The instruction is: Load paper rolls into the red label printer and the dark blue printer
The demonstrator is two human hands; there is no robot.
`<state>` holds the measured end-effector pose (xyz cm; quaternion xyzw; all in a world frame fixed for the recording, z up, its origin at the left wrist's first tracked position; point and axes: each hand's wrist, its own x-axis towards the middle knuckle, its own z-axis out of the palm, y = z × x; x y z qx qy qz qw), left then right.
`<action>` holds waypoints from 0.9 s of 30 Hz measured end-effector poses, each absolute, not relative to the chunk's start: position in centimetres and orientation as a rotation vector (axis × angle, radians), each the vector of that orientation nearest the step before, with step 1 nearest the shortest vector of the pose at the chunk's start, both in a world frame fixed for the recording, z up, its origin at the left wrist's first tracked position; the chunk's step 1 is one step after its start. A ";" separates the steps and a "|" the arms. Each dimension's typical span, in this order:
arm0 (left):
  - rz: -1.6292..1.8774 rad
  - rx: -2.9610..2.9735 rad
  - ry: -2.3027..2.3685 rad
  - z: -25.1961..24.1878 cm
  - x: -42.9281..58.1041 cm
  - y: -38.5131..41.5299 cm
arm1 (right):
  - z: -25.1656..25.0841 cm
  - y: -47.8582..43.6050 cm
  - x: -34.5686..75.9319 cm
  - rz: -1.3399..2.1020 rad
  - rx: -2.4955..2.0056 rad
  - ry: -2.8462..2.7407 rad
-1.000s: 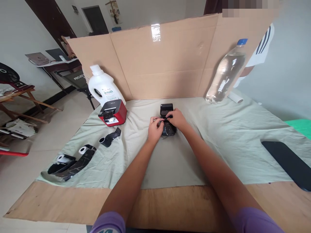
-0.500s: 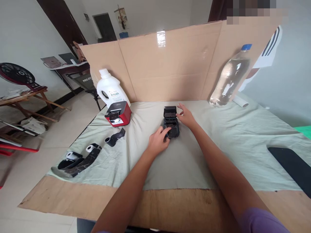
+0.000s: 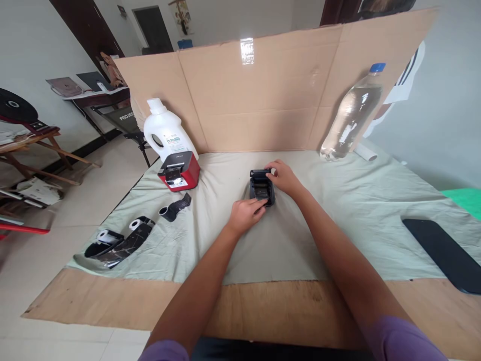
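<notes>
A small black portable label printer (image 3: 262,193) rests on the cloth in the middle, its hinged lid (image 3: 259,174) raised at the back. My left hand (image 3: 246,215) holds the printer's front edge, fingers over the top and thumb low at the side. With thumb and fingers, my right hand (image 3: 283,176) pinches the right end of the lid. Something dark and smooth lies inside the printer's bay; my left fingers partly cover it. To the left is a red and black label printer (image 3: 182,172) with a dark strip at its front.
Dark marbled label rolls (image 3: 130,240) and a smaller unrolled one (image 3: 175,208) lie on the left. A white detergent jug (image 3: 167,130) and a clear water bottle (image 3: 353,115) stand before a cardboard screen (image 3: 259,100). A black phone (image 3: 445,253) lies right.
My right hand has taken hold of the lid, which has tipped forward from its more upright position. My left fingers have slid toward the printer's front edge. The view has shifted slightly.
</notes>
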<state>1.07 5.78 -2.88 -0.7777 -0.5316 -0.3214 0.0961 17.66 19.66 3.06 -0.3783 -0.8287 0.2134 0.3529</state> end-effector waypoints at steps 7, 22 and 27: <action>-0.943 -2.350 -1.573 -3.1 1.0 5.9 | 4.1 19.0 18.1 0.485 -1.041 -2.317; -0.974 -2.351 -1.508 -3.1 0.8 5.7 | 2.8 19.1 16.6 0.836 -1.317 -2.196; -0.992 -2.367 -1.570 -3.0 0.9 5.6 | 1.5 19.5 16.8 1.377 -1.307 -1.858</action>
